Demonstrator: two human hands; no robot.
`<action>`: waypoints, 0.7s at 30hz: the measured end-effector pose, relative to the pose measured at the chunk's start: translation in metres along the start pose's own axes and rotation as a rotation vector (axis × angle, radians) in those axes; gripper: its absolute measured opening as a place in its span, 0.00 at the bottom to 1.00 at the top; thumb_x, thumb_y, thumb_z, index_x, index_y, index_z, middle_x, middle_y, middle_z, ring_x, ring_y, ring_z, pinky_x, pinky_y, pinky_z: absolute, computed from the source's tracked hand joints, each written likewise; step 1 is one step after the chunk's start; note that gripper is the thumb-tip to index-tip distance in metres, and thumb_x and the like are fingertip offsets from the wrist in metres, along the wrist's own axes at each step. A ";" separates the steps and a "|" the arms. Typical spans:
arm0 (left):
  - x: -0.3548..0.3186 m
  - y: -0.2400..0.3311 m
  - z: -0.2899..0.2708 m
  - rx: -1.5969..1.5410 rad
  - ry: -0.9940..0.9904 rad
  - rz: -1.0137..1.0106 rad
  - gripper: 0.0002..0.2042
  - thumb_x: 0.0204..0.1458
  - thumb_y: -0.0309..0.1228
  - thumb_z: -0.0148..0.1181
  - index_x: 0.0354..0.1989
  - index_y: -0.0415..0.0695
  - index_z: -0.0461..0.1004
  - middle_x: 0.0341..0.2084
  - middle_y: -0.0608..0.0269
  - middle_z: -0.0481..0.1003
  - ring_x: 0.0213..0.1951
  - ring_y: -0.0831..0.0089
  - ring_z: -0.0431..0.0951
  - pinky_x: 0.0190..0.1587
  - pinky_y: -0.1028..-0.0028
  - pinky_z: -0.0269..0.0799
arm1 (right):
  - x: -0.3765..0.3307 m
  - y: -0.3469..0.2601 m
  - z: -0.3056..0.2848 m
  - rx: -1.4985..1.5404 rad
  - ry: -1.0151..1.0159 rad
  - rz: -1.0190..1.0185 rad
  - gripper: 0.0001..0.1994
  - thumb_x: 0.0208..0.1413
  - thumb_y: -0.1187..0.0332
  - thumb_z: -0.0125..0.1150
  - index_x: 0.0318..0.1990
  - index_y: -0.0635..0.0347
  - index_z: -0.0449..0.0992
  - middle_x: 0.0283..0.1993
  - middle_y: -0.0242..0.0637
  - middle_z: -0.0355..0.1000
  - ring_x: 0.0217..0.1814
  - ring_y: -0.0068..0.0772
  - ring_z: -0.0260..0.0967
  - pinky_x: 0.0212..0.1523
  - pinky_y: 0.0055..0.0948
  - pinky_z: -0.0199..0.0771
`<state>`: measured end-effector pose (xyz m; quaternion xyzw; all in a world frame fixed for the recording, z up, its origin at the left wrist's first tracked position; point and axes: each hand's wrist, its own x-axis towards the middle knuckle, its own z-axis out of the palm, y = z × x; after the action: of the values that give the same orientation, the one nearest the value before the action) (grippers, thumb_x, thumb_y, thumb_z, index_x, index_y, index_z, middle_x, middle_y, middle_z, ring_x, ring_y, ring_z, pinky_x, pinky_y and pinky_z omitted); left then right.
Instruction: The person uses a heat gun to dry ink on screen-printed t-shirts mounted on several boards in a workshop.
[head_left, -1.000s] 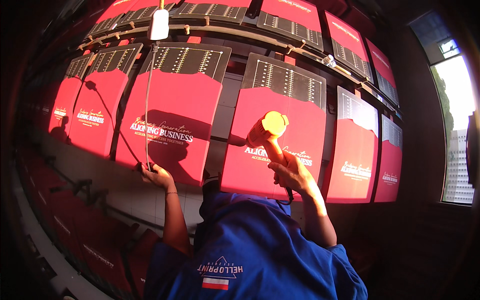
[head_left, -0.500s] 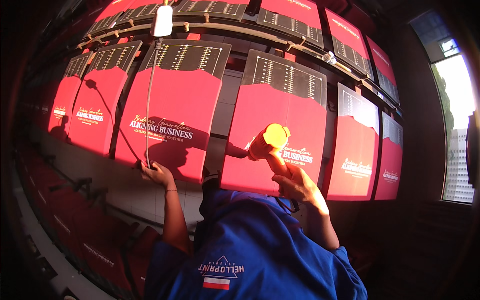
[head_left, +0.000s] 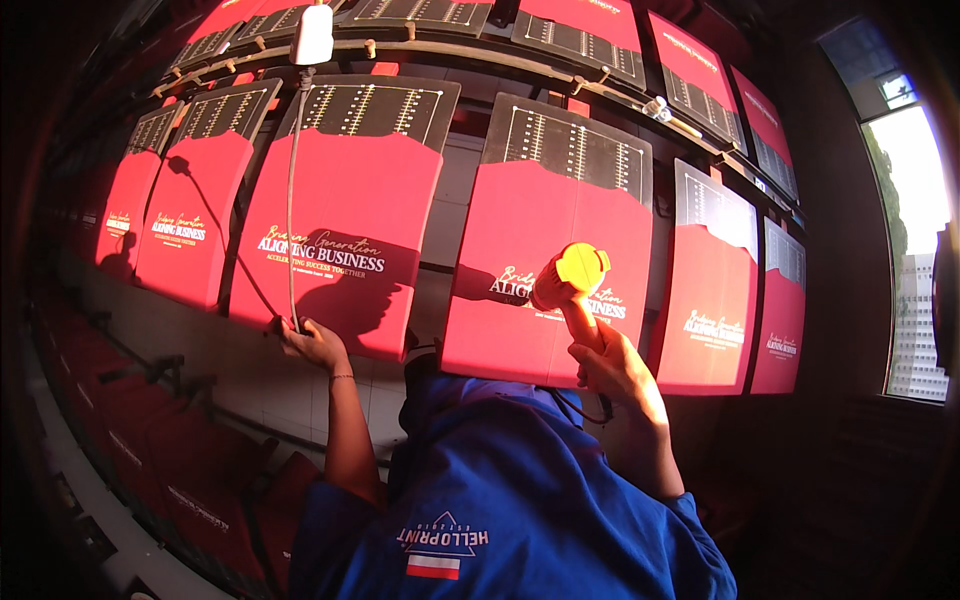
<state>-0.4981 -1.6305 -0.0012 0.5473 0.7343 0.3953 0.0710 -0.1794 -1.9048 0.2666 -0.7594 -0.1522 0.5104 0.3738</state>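
My right hand (head_left: 617, 372) is closed round the handle of a yellow and orange heat gun (head_left: 580, 268). Its barrel hides part of the lettering on a red shirt (head_left: 530, 220) stretched over a black board (head_left: 620, 165) with white scale marks. To the left, my left hand (head_left: 318, 345) has its fingers closed on a thin grey cable (head_left: 296, 190), at the lower edge of another red printed shirt (head_left: 345, 175). Upward from that hand, the cable runs to a hanging white socket block (head_left: 315, 37). A dark cord loops below my right hand.
More red shirts on boards stand in a row to both sides, such as a sunlit shirt (head_left: 705, 310) at right. Behind them runs a rail (head_left: 450, 48) with further boards beyond. A window (head_left: 915, 260) is at far right. Dark red shirts (head_left: 190, 470) fill the lower left.
My right hand has moved the heat gun a little to the right across the shirt. The white socket block has shifted slightly left and up. My left hand has stayed nearly in place.
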 end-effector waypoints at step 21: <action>0.001 -0.008 0.009 -0.050 0.049 -0.034 0.24 0.52 0.29 0.51 0.59 0.37 0.64 0.56 0.40 0.61 0.59 0.51 0.57 0.60 0.58 0.57 | -0.020 0.034 -0.029 0.096 0.134 -0.019 0.12 0.56 0.69 0.58 0.45 0.63 0.69 0.22 0.27 0.65 0.20 0.17 0.63 0.20 0.20 0.64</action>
<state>-0.4994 -1.6256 -0.0118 0.5229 0.7349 0.4256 0.0737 -0.1672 -1.9514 0.2609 -0.7714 -0.1093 0.4618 0.4239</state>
